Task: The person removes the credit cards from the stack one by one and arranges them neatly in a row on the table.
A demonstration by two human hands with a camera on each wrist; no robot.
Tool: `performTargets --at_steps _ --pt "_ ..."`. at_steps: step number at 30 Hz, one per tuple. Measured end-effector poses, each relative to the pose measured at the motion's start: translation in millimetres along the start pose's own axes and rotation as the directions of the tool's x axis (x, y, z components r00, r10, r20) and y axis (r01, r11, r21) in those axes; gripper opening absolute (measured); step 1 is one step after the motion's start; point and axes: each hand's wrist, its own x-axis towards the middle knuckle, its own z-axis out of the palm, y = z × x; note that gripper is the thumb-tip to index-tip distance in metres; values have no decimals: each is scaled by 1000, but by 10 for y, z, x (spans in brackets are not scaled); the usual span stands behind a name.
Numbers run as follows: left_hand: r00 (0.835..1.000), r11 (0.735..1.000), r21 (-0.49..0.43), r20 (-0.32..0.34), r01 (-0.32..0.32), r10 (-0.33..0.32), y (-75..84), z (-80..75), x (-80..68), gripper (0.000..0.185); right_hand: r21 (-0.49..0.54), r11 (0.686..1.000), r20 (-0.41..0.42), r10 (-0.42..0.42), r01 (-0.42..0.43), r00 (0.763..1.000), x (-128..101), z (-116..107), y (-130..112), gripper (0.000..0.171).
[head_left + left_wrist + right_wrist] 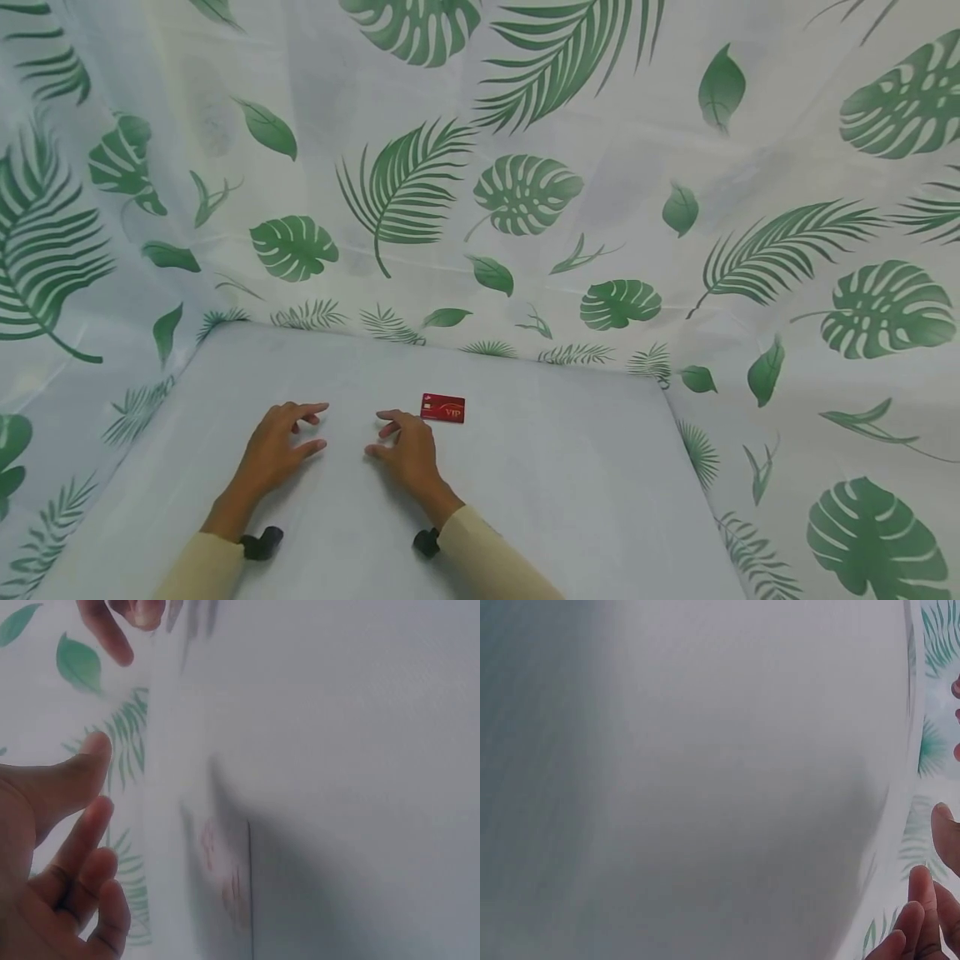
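Note:
A red card with "VIP" printed on it lies flat on the white table, just beyond the right hand. My left hand hovers over the table on the left, thumb and fingers spread apart and bent a little. Facing it across a gap is my right hand, its fingers loosely bent, nearest to the card. Neither hand holds anything that I can see. In the left wrist view a faint pinkish patch shows beside a thin dark line; I cannot tell what it is.
The white tabletop meets hanging white sheets with green leaf prints at the back and both sides. Black wrist devices sit under both forearms, beside beige sleeves.

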Motion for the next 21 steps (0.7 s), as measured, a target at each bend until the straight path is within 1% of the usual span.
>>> performTargets --at_steps 6,8,15,21 --pt "1000 1000 -18 12 -14 14 99 109 101 61 7 1000 -39 16 -16 999 7 -149 117 51" --pt "1000 999 -26 12 -19 20 132 145 130 61 -6 1000 -55 20 -20 998 16 -193 159 52" --pt "999 999 -33 23 -22 23 230 284 219 60 3 998 -89 59 -59 994 54 -350 292 53" --pt "999 999 -44 35 -20 22 290 408 285 61 -50 998 -130 41 -48 991 77 -455 383 54"
